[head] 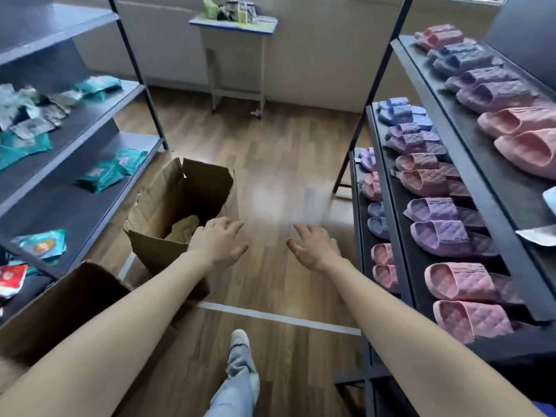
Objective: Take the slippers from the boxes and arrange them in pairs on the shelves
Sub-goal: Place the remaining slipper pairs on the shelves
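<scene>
An open cardboard box [192, 188] stands on the floor at centre left, with something yellowish [185, 227] lying inside it. My left hand [218, 240] hovers over the box's near right corner, fingers relaxed and empty. My right hand [314, 243] is stretched out over the floor, also empty with loose fingers. The black shelves [400, 212] on the right carry pairs of pink, purple and blue quilted slippers, such as a purple pair [439, 224] and a pink pair [466, 299].
A second cardboard box [63, 308] sits at the lower left. Grey shelves [90, 121] on the left hold teal and silver packets. A small table [237, 25] stands by the far wall. A white tape line [279, 317] crosses the wooden floor near my shoe [240, 341].
</scene>
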